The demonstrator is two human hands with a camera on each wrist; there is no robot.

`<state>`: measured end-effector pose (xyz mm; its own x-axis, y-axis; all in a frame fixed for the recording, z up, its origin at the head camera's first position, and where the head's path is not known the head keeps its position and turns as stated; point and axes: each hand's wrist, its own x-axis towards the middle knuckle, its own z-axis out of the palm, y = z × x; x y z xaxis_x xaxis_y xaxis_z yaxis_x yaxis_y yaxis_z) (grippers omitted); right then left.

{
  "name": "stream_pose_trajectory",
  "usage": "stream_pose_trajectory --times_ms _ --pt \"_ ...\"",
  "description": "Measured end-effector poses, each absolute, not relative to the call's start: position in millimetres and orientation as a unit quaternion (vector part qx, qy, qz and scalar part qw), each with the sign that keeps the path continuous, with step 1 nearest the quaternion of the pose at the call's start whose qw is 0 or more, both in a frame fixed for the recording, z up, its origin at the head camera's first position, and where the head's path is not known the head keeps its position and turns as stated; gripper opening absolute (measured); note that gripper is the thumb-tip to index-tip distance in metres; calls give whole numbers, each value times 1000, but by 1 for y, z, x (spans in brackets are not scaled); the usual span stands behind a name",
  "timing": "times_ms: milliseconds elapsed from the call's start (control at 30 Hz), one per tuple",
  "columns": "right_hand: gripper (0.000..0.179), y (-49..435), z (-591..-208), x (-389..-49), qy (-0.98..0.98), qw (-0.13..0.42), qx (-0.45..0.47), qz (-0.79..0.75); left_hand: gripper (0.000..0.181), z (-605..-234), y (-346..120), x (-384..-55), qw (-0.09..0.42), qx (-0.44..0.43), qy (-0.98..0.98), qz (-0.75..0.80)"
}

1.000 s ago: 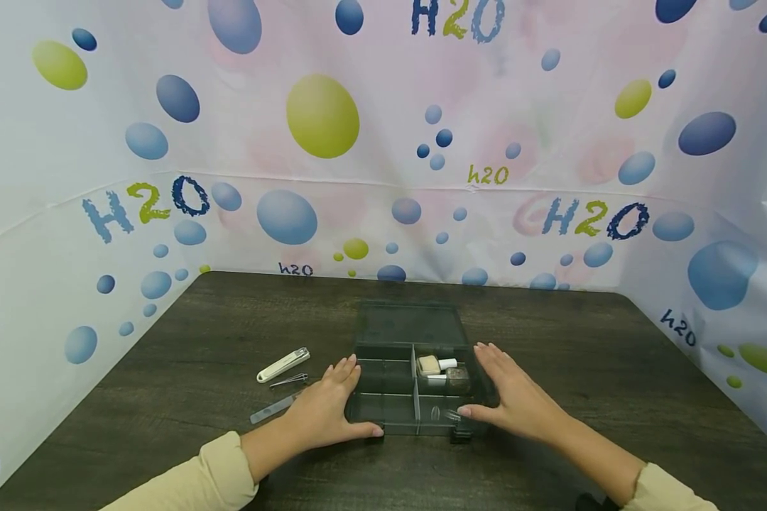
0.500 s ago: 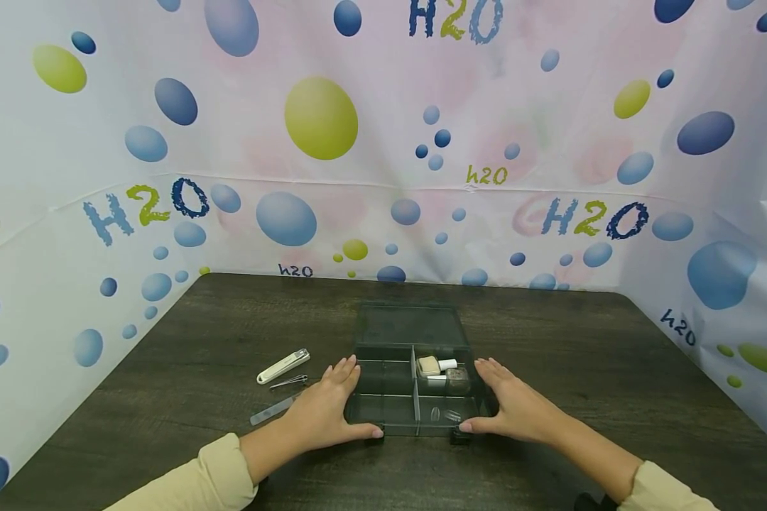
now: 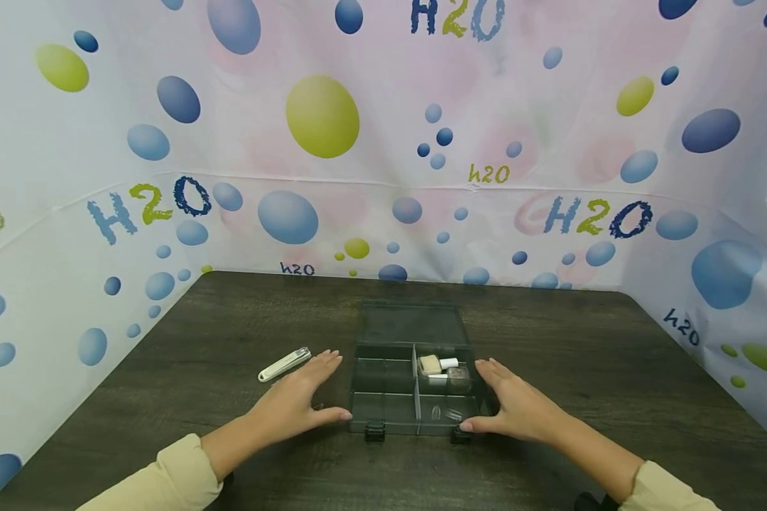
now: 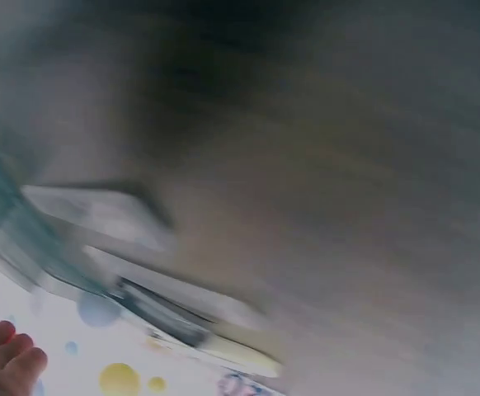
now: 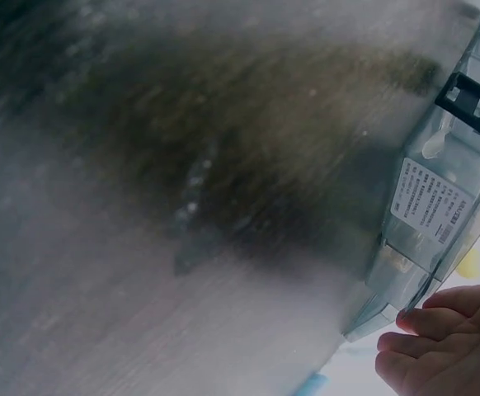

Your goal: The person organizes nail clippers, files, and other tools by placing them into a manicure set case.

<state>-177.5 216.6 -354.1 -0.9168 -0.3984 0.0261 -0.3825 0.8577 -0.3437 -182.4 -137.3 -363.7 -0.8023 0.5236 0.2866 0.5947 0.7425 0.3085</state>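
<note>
"Head view up: the box was seen on the table, set between two hands, its lid laid back on the far side. What was held?"

"Nothing, on the left! The left hand was spread wide, thumb and fingers well parted, its fingertips poised just off the box's left side. Whether the front corner was touched by the thumb could not be told."

"And across the way?"

"The right hand was set wide as well, thumb at the front corner, fingers along the right side. In the right wrist view, the box's edge seemed to be met by a fingertip, but no firm hold could be made out."

"What was stowed?"

"Two bottles were lodged in the right rear compartment; clear pieces, too small to be named, were seen in the right front one. The clipper was spotted near the left fingers, and pale strips were badly blurred in the left wrist view."

"Which step, then?"

"By judgement, the box was being steadied, on the right at least. For anything loose on the left, a narrow pinch would be called for next, with the box braced from the right."
</note>
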Motion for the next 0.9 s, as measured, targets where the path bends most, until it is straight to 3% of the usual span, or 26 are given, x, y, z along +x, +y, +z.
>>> stream_pose_trajectory --times_ms 400,900 --pt "104 217 -350 -177 963 27 -204 -175 55 -371 -188 -187 201 -294 -915 -189" --pt "104 217 -352 -177 962 32 -210 -172 20 -379 -207 -192 141 -226 -945 -188"
